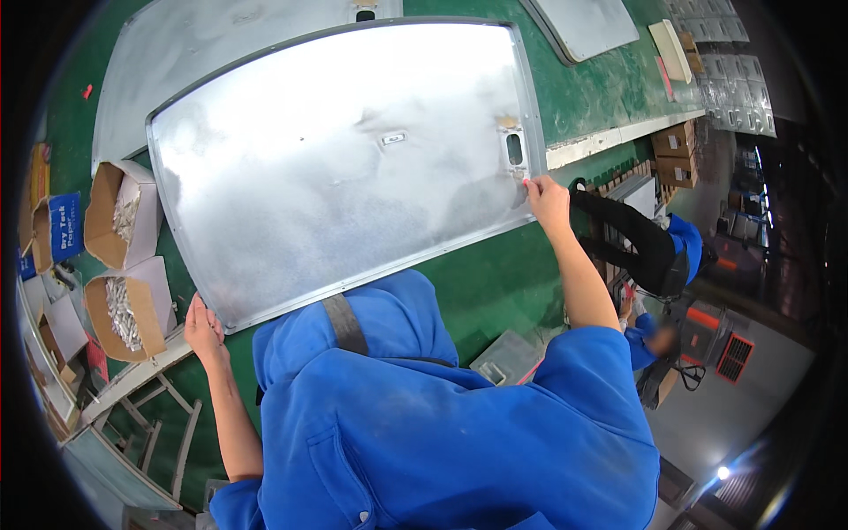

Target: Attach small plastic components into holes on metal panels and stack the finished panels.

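Note:
A large silver sheet-metal panel (pixel 344 150) with rounded corners lies on a green workbench (pixel 495 274). My left hand (pixel 203 327) grips its near left corner. My right hand (pixel 548 201) holds its near right edge, just below a small rectangular cut-out (pixel 514 148). A small raised rectangular mark (pixel 394 138) sits near the panel's middle. My blue work shirt fills the lower part of the view.
A second metal panel (pixel 185 53) lies under and behind the first; another (pixel 587 25) is at the far right. Two open cardboard boxes (pixel 124 305) of small metal parts stand at the left. A person in blue (pixel 680 256) works at the right, near stacked cartons (pixel 676 150).

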The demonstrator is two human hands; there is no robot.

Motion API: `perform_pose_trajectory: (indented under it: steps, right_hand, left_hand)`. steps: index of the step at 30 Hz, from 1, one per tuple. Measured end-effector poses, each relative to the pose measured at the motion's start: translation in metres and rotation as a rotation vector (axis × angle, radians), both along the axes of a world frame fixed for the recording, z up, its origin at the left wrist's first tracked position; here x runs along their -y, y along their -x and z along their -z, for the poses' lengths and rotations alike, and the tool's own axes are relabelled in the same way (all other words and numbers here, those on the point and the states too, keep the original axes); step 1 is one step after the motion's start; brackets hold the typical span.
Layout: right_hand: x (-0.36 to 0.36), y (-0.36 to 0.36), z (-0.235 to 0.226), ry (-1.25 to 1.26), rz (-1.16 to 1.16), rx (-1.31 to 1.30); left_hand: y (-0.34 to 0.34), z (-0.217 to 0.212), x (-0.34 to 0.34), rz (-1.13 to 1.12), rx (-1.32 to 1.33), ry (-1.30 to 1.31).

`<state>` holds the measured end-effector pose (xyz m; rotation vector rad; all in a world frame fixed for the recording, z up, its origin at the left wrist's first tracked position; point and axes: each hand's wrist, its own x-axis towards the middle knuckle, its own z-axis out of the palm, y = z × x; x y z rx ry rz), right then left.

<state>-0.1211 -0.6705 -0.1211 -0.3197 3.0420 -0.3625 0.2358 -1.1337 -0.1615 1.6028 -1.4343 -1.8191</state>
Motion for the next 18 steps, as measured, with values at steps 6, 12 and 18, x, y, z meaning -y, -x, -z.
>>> perform_pose_trajectory:
  steps: [6,12,18]
  right_hand:
    - [-0.011,0.011,0.015,-0.144,-0.095,-0.070]
    - [0.067,-0.008,-0.029,-0.408,-0.217,-0.162]
    - [0.282,-0.102,-0.045,0.472,-0.789,0.340]
  left_hand:
    - [-0.003,0.001,-0.001,-0.056,-0.049,-0.032]
    - [-0.002,-0.010,-0.004,-0.116,-0.094,-0.086]
    - [-0.006,-0.001,-0.002,-0.196,-0.172,-0.105]
